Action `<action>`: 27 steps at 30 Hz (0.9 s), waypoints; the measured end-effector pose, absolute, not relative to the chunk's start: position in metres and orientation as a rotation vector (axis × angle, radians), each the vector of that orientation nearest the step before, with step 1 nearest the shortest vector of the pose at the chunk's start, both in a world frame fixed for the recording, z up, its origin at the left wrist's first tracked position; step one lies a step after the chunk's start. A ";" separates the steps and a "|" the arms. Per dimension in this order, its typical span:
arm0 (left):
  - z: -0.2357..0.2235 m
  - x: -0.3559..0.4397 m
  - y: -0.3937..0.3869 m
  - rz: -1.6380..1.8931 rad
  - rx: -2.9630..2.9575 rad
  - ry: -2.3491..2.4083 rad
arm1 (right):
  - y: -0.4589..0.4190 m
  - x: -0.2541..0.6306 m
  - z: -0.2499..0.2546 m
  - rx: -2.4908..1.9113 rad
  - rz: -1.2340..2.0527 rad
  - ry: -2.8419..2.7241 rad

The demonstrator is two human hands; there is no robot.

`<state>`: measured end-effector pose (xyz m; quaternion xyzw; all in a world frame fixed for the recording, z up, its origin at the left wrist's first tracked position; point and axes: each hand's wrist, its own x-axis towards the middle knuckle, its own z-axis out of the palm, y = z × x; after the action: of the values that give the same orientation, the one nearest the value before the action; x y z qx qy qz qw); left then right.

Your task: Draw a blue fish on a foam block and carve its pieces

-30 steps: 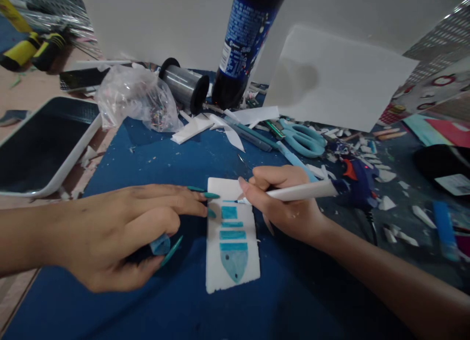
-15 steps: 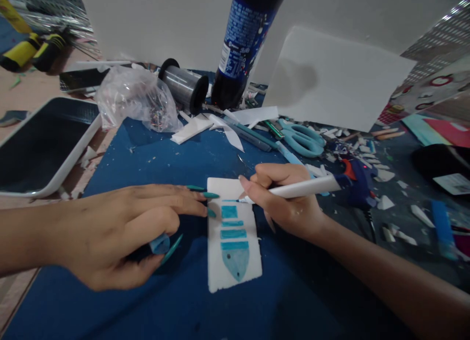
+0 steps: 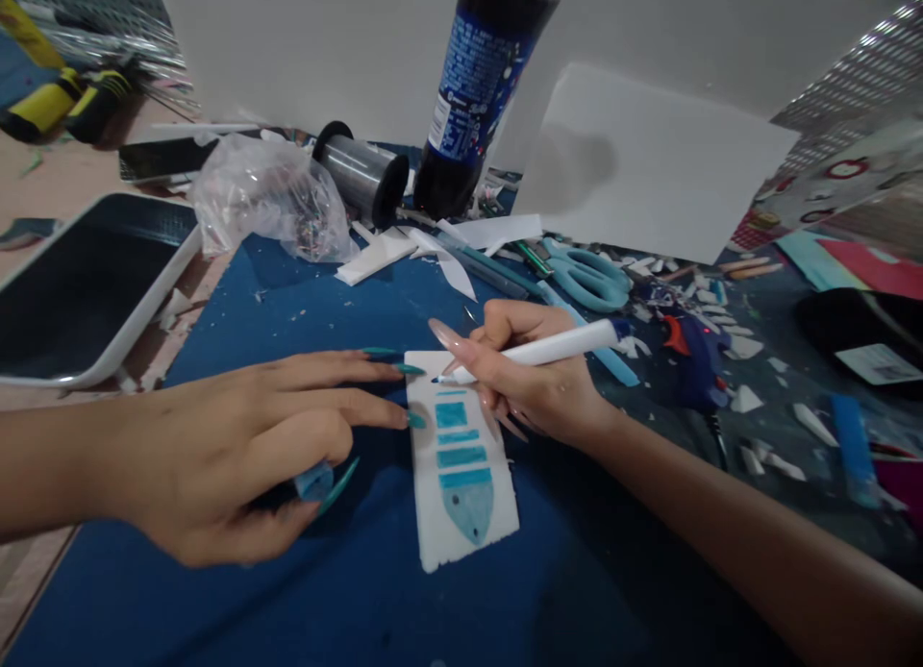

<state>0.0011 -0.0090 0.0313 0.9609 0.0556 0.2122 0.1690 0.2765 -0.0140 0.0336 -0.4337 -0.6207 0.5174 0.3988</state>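
Note:
A white card point(image 3: 429, 528) lies on the blue mat, bearing a pale blue pointed fish head point(image 3: 468, 513) and several turquoise bars above it. My right hand point(image 3: 537, 379) grips a white marker pen point(image 3: 555, 348), its blue tip at the card's upper part, just above a thin line. At the card's left edge rest the stretched fingertips of my left hand point(image 3: 274, 436), with long green nails. Between that hand's thumb and curled fingers sits a small blue piece point(image 3: 314, 481), partly hidden, whose kind I cannot make out.
Behind the card are paper strips point(image 3: 379, 256), light blue scissors point(image 3: 591, 278), a wire spool point(image 3: 361, 172), a plastic bag point(image 3: 266, 196) and a dark bottle point(image 3: 472, 90). A glue gun point(image 3: 698, 355) lies right, among white scraps. A black tray point(image 3: 93, 283) stands left.
My right hand has lifted the marker off the thin line and shifted its tip up and left. The card has turned slightly, its lower end going right. My left hand stays nearly in place.

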 end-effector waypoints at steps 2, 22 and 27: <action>0.030 0.002 -0.010 0.620 2.741 0.171 | -0.014 0.276 0.034 -1.113 1.207 -1.630; 0.028 -0.003 -0.011 0.550 2.689 0.244 | -0.015 0.274 0.037 -1.157 1.028 -1.828; 0.029 -0.001 -0.011 0.540 2.678 0.235 | -0.015 0.273 0.037 -1.197 0.991 -1.820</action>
<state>-0.0013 -0.0106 0.0290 0.9572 0.0839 0.1932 0.1986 0.2729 -0.0149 0.0367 -0.4656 -0.7078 0.3856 0.3655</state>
